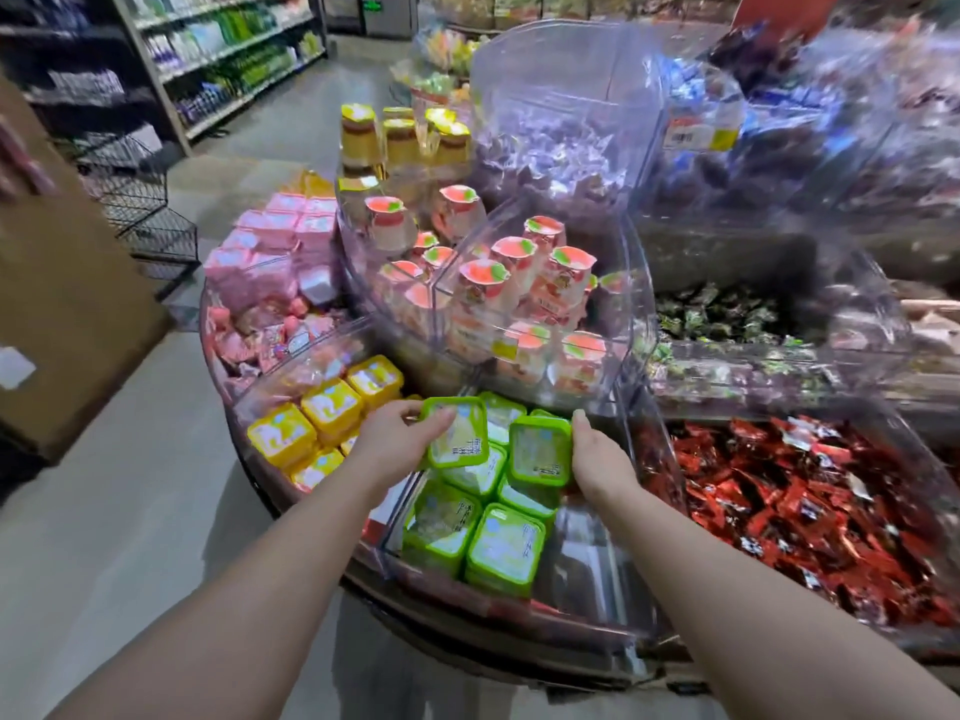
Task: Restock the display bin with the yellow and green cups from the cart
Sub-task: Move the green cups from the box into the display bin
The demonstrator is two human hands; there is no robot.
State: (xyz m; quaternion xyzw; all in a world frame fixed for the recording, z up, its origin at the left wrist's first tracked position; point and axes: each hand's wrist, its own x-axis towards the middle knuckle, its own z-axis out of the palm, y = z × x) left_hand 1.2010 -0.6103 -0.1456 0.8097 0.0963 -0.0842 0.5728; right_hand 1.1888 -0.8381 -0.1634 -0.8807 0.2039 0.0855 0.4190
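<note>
Nearest, the clear plastic display bin point(390, 543) holds stacked green square lidded cups point(505, 549); above them the left hand point(396, 443) pinches one green cup point(458, 433) by its rim and the right hand point(597, 459) grips another green cup point(540, 450) at its side, both tilted, probably to slot onto the stack. Left of these lie yellow square lidded cups point(332, 406) in the adjoining section. Beyond, pink-topped cups point(488, 275) are blurred, and the cart is not identifiable.
</note>
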